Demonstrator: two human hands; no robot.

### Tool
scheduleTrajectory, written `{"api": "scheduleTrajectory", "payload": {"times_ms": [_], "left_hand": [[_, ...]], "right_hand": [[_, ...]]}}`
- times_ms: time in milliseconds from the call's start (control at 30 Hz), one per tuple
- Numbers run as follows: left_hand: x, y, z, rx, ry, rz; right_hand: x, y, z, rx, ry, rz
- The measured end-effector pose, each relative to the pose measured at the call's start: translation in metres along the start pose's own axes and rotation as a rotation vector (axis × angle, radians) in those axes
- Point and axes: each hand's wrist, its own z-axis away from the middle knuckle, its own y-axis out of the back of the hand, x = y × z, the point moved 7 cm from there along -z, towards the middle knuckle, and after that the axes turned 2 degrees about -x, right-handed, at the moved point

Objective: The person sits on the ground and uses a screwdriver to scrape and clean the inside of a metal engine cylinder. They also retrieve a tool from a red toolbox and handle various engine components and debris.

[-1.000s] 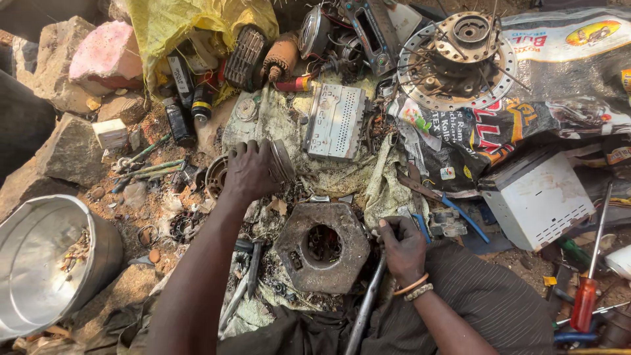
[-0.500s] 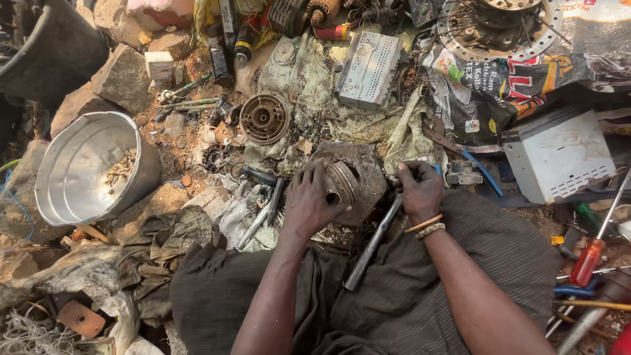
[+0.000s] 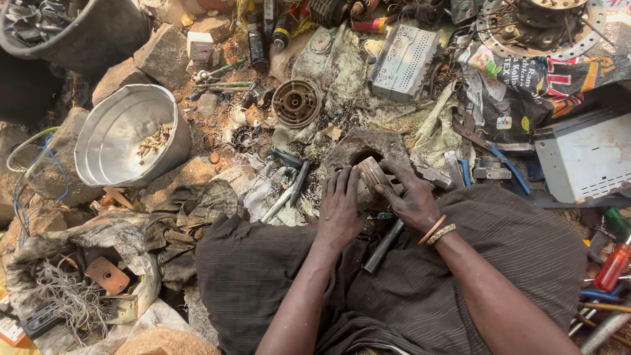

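I see my left hand (image 3: 340, 209) lying flat, fingers a little spread, pressed against a round metal part (image 3: 372, 176). My right hand (image 3: 412, 197) curls its fingers around the same part from the other side. The part looks dull, grey and ribbed. It sits at the edge of my lap, right in front of a rusty, lumpy metal block (image 3: 368, 146) with a dark hole. A dark bar (image 3: 384, 244) lies on my striped cloth. A shiny, smooth bowl (image 3: 118, 131) sits well apart on the left.
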Motion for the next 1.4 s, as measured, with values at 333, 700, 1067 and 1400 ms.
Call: {"api": "scheduleTrajectory", "payload": {"times_ms": [333, 700, 1067, 1400], "left_hand": [[-0.009, 0.004, 0.012, -0.178, 0.218, 0.367], [-0.002, -0.026, 0.025, 0.406, -0.018, 0.037], [-0.002, 0.012, -0.034, -0.206, 0.063, 0.118], [0.015, -0.002, -0.048, 0.114, -0.147, -0.446]], "right_hand": [[0.026, -0.003, 0.011, -0.182, -0.293, -0.304], [0.024, -0.010, 0.009, -0.161, -0.349, -0.490], [0.042, -0.016, 0.007, -0.113, -0.386, -0.494], [0.071, 0.014, 0.021, 0.154, -0.531, -0.260]]}}
